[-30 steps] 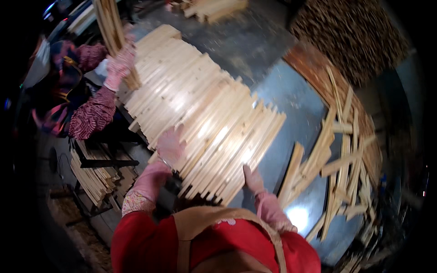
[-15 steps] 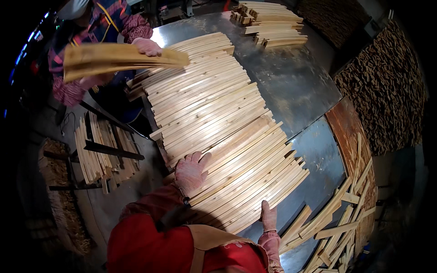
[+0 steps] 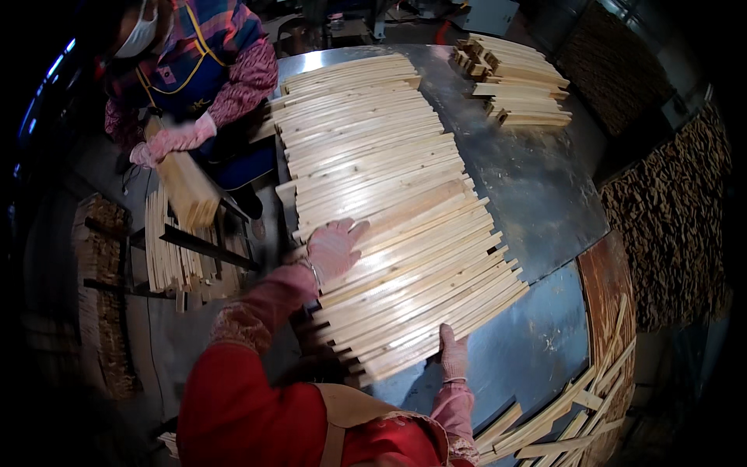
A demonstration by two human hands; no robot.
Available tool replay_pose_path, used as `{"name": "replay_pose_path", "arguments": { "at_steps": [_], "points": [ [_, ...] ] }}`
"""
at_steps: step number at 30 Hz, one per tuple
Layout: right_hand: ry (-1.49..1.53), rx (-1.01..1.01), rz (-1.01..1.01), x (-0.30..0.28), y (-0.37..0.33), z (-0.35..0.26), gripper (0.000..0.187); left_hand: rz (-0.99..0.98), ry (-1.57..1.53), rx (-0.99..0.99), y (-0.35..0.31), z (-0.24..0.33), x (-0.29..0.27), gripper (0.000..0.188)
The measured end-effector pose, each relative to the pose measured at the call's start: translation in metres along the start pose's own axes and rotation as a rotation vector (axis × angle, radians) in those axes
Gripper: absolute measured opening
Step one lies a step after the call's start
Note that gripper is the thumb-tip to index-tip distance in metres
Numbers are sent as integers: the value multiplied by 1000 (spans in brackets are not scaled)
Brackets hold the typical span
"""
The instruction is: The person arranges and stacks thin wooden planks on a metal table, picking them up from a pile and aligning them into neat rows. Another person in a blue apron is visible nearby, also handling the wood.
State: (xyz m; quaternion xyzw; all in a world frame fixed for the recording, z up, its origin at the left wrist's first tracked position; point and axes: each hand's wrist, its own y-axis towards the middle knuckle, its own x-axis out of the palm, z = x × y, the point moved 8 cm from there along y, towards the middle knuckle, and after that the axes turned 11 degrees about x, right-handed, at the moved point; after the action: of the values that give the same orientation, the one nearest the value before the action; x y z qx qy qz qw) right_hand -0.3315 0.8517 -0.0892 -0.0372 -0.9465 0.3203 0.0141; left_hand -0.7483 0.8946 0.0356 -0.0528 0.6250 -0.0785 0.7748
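Observation:
A long row of pale wooden strips, laid side by side with uneven ends, covers the metal table. My left hand, in a pinkish work glove, lies flat on the strips near their left ends, fingers spread. At the near edge of the row, my gloved right hand touches the outermost strip, thumb raised and apart; its other fingers are partly hidden. Across to the left, a co-worker's gloved hands hold a bundle of wooden boards, slanting down over a rack.
Stacked strips sit at the table's far right. Loose offcuts lie scattered at the near right, by a brown wooden edge. More strips stand in a metal-barred rack at left. A tall pile of wood rises beyond the table.
The co-worker's bundle has swung from above the row down to the left, over the rack. My hands remain against the strips, and the near strips have shifted slightly away from me.

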Motion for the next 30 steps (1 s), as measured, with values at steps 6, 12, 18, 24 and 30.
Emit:
{"name": "replay_pose_path", "arguments": {
  "at_steps": [6,12,18,24,30],
  "points": [
    [-134,4,47,27,20,6,95,-56,-87,-10,20,-19,-25,73],
    [-253,-52,74,33,7,-15,85,-24,-246,111,-42,80,-18,72],
    [-325,-37,123,30,22,-3,85,-63,-127,172,-66,121,47,67],
    [-306,25,92,30,15,6,87,59,-121,208,-69,120,48,54],
    [-489,79,-53,48,-41,45,63,-7,-176,239,-68,124,38,52]
  ]
}}
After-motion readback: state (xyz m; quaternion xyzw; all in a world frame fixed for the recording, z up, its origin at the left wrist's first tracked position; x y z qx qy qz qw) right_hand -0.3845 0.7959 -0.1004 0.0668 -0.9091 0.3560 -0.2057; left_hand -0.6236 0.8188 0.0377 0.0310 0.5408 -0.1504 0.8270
